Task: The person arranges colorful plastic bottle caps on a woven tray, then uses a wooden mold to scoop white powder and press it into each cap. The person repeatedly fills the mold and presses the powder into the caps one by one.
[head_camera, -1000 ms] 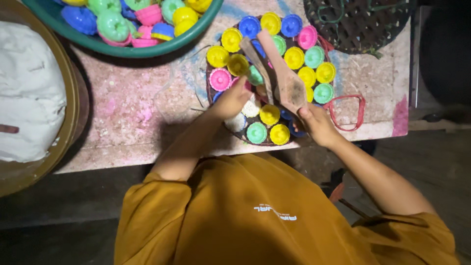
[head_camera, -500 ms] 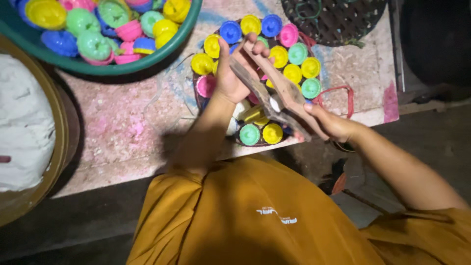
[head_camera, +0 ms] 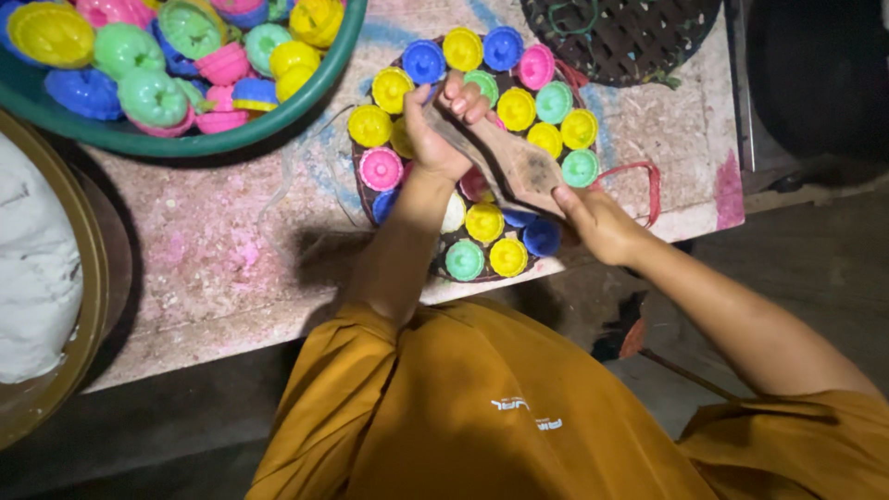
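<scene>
1. Centrally, a wooden paddle (head_camera: 520, 167) is gripped by the closed left hand (head_camera: 435, 130) and right hand (head_camera: 597, 222) above the round tray (head_camera: 363, 185) of coloured moulds (head_camera: 486, 222).
2. Left of the tray, a green basin (head_camera: 231, 139) is kept; beyond the tray, a dark rack (head_camera: 620, 37) is seen.

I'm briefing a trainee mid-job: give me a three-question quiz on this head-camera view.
1. True or false: both the left hand and the right hand grip the flat brown wooden paddle.
2. The small colourful fluted plastic moulds under the paddle sit on: A) a dark round tray, B) a white cloth, C) the floor.
3. What holds the loose pile of moulds at top left?

Key: 1 true; 2 A; 3 the green plastic basin.
</scene>
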